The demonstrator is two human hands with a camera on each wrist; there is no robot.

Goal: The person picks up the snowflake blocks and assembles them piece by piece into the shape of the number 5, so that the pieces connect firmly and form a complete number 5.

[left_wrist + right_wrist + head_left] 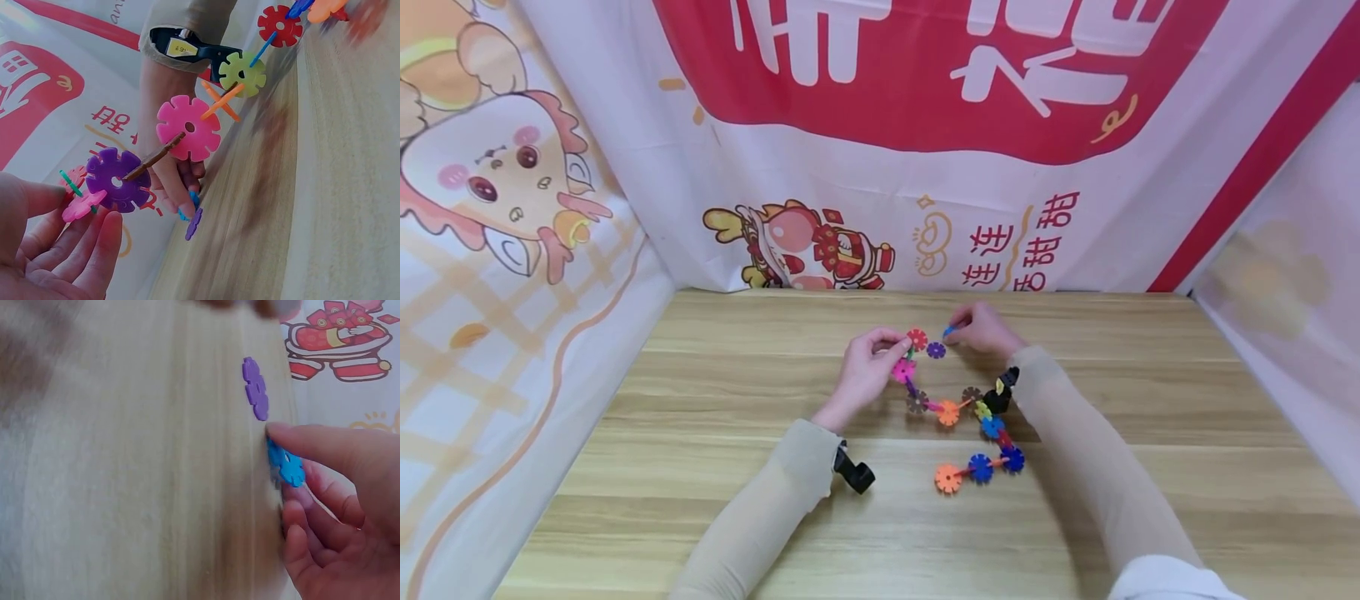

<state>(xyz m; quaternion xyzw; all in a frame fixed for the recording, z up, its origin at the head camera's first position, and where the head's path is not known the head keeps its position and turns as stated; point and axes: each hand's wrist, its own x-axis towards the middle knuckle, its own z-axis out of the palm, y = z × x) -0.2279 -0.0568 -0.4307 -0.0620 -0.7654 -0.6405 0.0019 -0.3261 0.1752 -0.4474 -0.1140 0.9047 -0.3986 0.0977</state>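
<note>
A chain of slotted plastic snowflake discs (pixel 947 412) in mixed colours winds across the table. My left hand (pixel 867 367) holds its far end, with thumb and fingers at the red disc (pixel 917 339) and the pink disc (pixel 85 205) linked by a green one. Farther right, my right hand (pixel 979 329) pinches a blue disc (pixel 289 465) between thumb and fingers, just above the tabletop. Between the two hands a loose purple disc (pixel 255 390) lies on the wood, close to the right fingertips but apart from the chain.
The wooden table (pixel 700 400) meets a printed cloth backdrop (pixel 850 167) close behind the right hand. Toward the front lies the chain's other end, an orange disc (pixel 947 478). Black wrist camera straps (pixel 853 471) sit at both sleeves, the right one beside the chain.
</note>
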